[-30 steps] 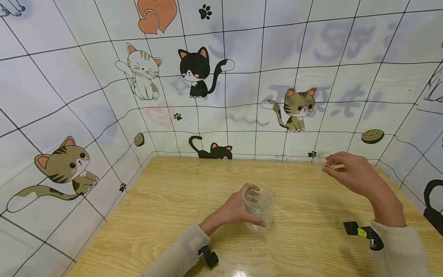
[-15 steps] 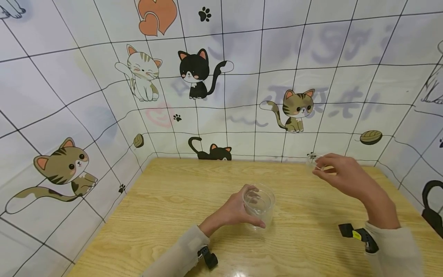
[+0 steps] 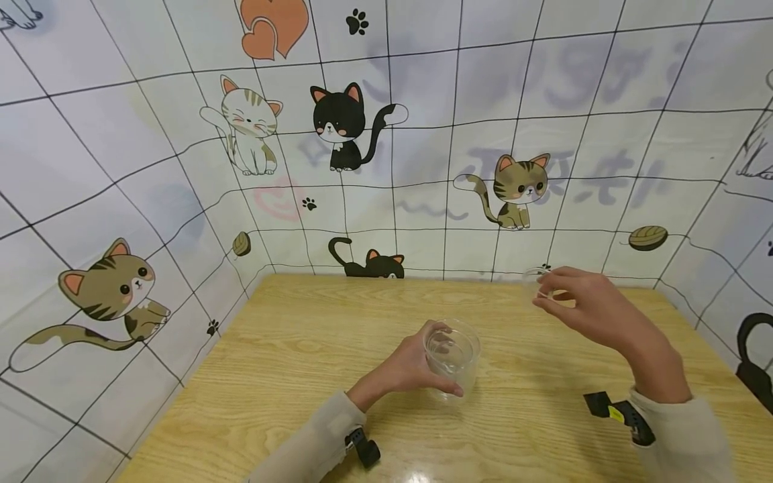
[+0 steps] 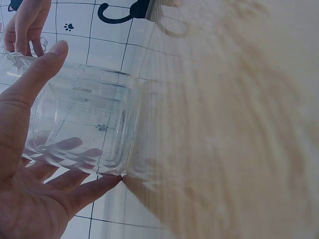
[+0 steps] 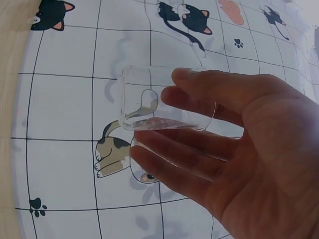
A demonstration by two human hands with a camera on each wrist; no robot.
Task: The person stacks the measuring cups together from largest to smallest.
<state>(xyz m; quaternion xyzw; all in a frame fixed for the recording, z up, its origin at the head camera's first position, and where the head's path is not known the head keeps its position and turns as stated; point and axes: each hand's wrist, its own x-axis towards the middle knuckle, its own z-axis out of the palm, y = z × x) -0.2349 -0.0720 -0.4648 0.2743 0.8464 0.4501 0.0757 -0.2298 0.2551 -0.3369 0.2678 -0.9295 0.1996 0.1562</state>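
Note:
My left hand grips a large clear cup standing upright on the wooden table. In the left wrist view, the thumb is on one side of this cup and the fingers curl along the other. My right hand holds a smaller clear cup in the air, farther back and to the right. Thumb and fingers pinch this small cup in the right wrist view, its base towards the table side. Whether either cup contains anything, I cannot tell.
White cloth walls with cat prints stand at the back and both sides of the table. Black straps with small devices are on both wrists. A dark strap-like object lies at the far right edge.
My right hand has moved left with the small cup, towards the large cup. The left hand and the large cup stay in place.

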